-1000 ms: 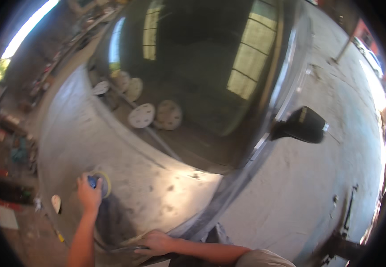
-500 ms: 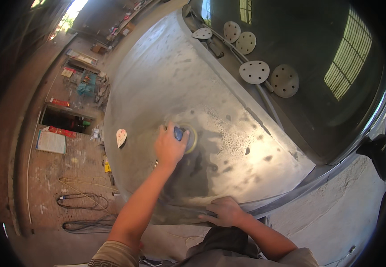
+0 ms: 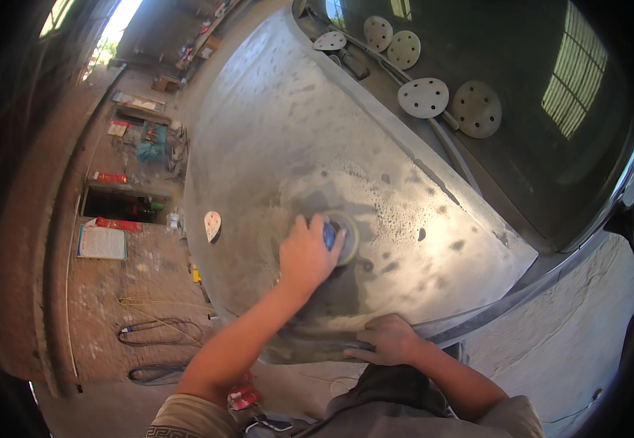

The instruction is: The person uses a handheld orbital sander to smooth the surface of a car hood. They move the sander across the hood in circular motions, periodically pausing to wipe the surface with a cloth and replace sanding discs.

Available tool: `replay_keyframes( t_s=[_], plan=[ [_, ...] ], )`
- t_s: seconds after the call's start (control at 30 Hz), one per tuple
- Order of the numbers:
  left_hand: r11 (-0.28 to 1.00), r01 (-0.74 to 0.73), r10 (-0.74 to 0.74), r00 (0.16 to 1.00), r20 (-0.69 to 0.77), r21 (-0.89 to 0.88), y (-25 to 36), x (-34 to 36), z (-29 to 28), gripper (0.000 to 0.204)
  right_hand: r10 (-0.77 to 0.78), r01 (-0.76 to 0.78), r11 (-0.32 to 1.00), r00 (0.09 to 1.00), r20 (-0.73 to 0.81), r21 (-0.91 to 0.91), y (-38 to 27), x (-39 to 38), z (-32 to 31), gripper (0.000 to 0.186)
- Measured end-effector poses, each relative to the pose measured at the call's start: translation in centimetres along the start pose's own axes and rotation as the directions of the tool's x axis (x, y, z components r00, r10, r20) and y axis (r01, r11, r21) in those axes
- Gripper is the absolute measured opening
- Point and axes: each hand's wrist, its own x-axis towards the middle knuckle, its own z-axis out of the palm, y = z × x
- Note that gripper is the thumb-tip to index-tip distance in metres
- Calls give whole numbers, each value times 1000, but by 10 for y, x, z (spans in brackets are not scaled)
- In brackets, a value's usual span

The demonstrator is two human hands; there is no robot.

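Observation:
My left hand point(image 3: 304, 253) is wrapped around a blue-topped round sander point(image 3: 347, 241) with a yellowish rim. Its pad lies against the bare, greyish metal of a car hood point(image 3: 273, 139), beside a darker sanded patch. My right hand point(image 3: 387, 339) rests on the hood's near edge, fingers laid over the metal and thumb out, holding no tool. On the hood's left part lies a small pale sanding disc point(image 3: 213, 226) with reddish marks.
Several perforated sanding discs, including a large white one point(image 3: 423, 98), lie by the wiper and windshield point(image 3: 506, 44). Left on the floor are coiled cables point(image 3: 158, 332), a rectangular opening point(image 3: 116, 204) and a boxed sheet point(image 3: 102, 241). A side mirror point(image 3: 623, 230) is at right.
The sander in my left hand has moved right and slightly nearer across the hood. The whole view has shifted a little; my right hand stays at the hood's edge.

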Motion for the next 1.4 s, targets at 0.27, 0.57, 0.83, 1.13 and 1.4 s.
replay_keyframes(
  t_s=[0.27, 0.57, 0.83, 1.13, 1.4],
  plan=[
    [982, 165, -156, 983, -98, 93, -12, 33, 10, 43, 14, -14, 1000, 1000, 6, 10, -2, -3, 5, 50],
    [990, 139, -137, 989, -58, 35, 1, -4, 8, 42, 5, -5, 1000, 1000, -21, 26, 2, -5, 5, 46],
    [996, 75, -73, 997, 33, -56, 24, -35, -2, 40, 59, -61, 998, 996, 63, 29, 0, -6, -2, 56],
    [977, 211, -212, 972, 99, 17, -50, 12, -10, 57, 51, -54, 998, 993, 108, 27, -5, -1, -3, 54],
    [981, 192, -179, 866, 466, 20, -44, -40, -40, 73, 40, -42, 999, 993, 111, 13, -5, -2, -6, 51]
  ],
)
